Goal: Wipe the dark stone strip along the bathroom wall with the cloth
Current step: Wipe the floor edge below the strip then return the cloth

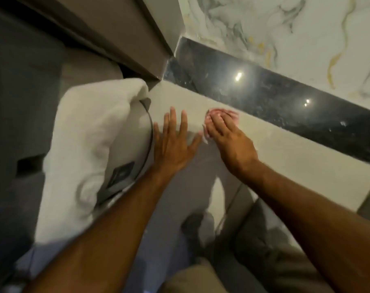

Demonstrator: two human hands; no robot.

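Both forearms reach in, elbows cut off. Right hand (226, 134) presses flat, fingers together, covering most of the pink cloth (222, 115) beside the dark stone strip (275, 98); left hand (175, 142) splayed flat.

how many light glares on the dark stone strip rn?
2. One glare sits toward the left end of the dark stone strip; the other glare lies further right. None looks hidden by a hand.
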